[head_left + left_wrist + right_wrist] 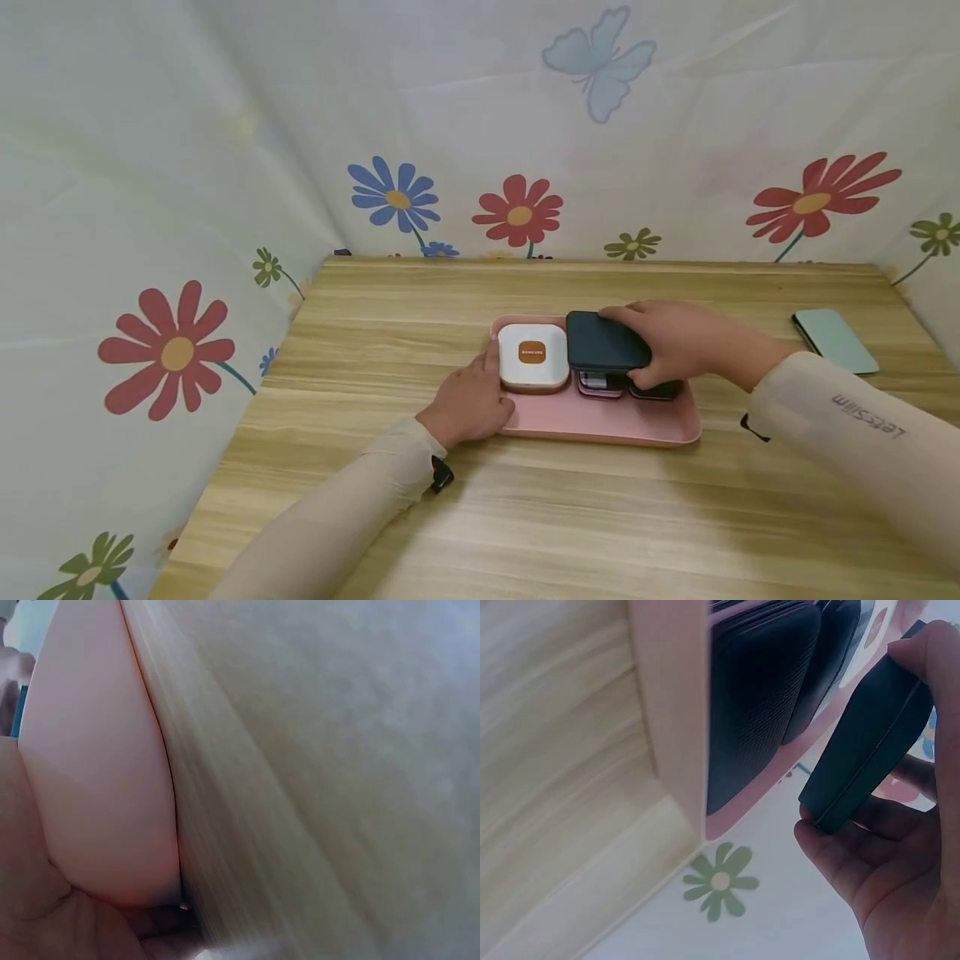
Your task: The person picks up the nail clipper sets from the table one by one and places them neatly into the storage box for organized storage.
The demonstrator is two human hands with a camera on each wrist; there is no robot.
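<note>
My right hand [675,337] grips a dark teal rounded case [606,342] between thumb and fingers, above the back part of a pink tray [592,417]. A seam runs round the side of this teal case [874,739] in the right wrist view, where it is apart from the black cases in the tray. My left hand [471,400] holds the tray's left end, thumb by the front corner. Close to it, inside the tray, sits a white rounded box [533,371] with an orange-brown label. Beneath the teal case, a black case [658,389] and a pink-edged case [600,387] are partly hidden.
A mint-green flat case [836,340] with a dark edge lies on the wooden table [390,333], right of the tray beyond my right forearm. White flower-printed cloth [465,108] hangs along the table's back and sides.
</note>
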